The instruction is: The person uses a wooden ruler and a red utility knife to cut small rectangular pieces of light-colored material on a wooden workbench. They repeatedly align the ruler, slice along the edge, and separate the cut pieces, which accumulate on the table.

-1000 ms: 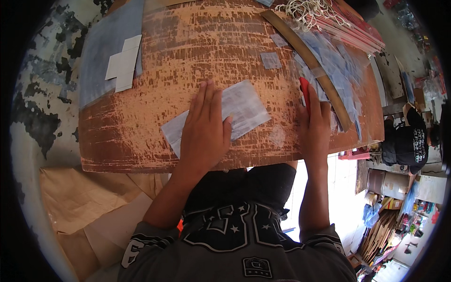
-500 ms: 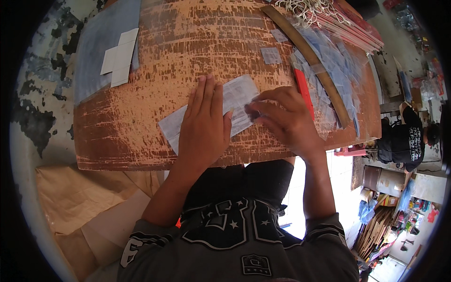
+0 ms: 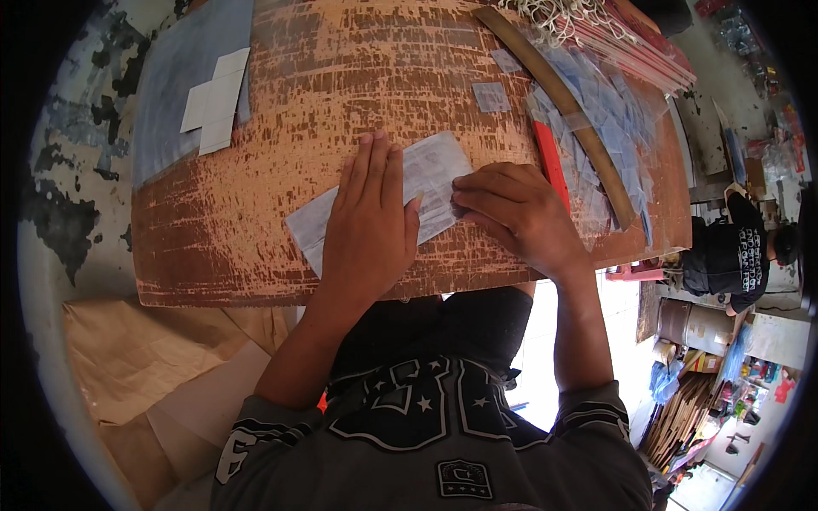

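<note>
On the tabletop lies a whitish sheet, its middle hidden by the open left hand, its right edge by the curled right hand, grip unclear, while white lettering marks a distant shirt.

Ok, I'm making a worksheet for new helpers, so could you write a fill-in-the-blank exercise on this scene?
1. The ____ hand lies flat on the pale sheet.
2. The long tool beside the right hand is coloured ____.
3. The piece of paper near the table's left side is coloured ____.
4. The long strip lying by the bluish plastic pieces is coloured ____.

Missing words: left; red; white; brown.
</note>
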`<move>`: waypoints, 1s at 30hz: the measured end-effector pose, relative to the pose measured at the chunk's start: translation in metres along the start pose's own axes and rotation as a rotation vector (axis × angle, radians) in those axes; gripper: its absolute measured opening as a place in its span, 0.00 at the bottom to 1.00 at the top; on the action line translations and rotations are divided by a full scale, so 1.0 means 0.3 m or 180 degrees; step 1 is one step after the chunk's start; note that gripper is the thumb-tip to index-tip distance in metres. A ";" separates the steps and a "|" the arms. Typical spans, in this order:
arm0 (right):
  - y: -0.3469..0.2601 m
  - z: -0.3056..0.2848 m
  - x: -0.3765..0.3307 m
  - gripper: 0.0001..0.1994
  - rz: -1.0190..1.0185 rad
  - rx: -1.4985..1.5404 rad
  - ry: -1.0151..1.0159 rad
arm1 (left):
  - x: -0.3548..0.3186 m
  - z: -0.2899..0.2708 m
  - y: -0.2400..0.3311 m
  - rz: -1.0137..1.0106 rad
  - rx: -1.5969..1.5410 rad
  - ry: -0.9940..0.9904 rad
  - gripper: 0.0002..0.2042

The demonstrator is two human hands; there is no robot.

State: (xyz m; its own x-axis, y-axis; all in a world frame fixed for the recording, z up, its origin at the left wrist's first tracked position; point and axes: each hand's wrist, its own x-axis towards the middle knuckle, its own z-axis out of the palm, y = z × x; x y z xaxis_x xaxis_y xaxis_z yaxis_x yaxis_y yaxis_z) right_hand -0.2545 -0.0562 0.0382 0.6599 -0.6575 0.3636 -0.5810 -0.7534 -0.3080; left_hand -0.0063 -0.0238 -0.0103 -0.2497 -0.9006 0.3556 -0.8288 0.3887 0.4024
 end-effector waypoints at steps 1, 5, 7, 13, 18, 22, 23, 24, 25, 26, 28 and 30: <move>0.003 -0.003 -0.001 0.13 -0.0029 -0.0025 -0.0005 | 0.001 -0.002 0.001 -0.0006 -0.0014 -0.0007 0.29; 0.000 -0.005 0.002 0.13 -0.0013 -0.0008 -0.0051 | 0.000 -0.006 0.000 -0.0013 -0.0003 -0.0023 0.29; -0.004 -0.010 -0.001 0.13 0.0018 -0.0004 -0.0094 | 0.000 -0.004 0.001 -0.0012 0.0000 -0.0007 0.29; -0.012 -0.011 -0.003 0.13 -0.0095 -0.0144 -0.0096 | 0.001 -0.005 0.000 -0.0005 0.0017 -0.0042 0.29; -0.013 0.004 -0.008 0.12 -0.0207 -0.0272 0.0005 | 0.000 -0.001 -0.001 0.0006 0.0045 -0.0053 0.29; -0.009 0.003 -0.005 0.11 -0.0264 -0.0328 0.0042 | 0.001 -0.002 0.001 -0.0004 0.0025 -0.0044 0.29; -0.007 0.001 -0.004 0.11 -0.0275 -0.0349 0.0030 | 0.001 -0.001 0.000 -0.0005 0.0014 -0.0042 0.29; -0.005 0.002 -0.003 0.11 -0.0259 -0.0321 0.0019 | 0.002 0.001 -0.001 -0.0006 0.0002 -0.0040 0.29; -0.003 0.004 -0.001 0.12 -0.0245 -0.0289 0.0013 | 0.001 0.001 -0.001 -0.0006 -0.0003 -0.0037 0.29; -0.002 0.005 0.000 0.12 -0.0230 -0.0258 0.0006 | 0.001 0.000 -0.001 -0.0006 0.0001 -0.0035 0.29; -0.002 -0.004 0.005 0.12 -0.0215 -0.0244 -0.0067 | 0.001 0.000 -0.001 -0.0008 0.0006 -0.0036 0.29; -0.002 -0.011 0.010 0.12 -0.0211 -0.0222 -0.0117 | 0.001 -0.003 -0.001 -0.0015 0.0011 -0.0053 0.29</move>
State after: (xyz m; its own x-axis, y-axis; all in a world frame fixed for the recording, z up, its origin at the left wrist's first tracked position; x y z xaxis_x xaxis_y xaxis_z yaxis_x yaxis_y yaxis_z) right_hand -0.2538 -0.0577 0.0423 0.7144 -0.6070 0.3482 -0.5663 -0.7938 -0.2218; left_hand -0.0056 -0.0242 -0.0095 -0.2541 -0.9056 0.3396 -0.8318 0.3838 0.4011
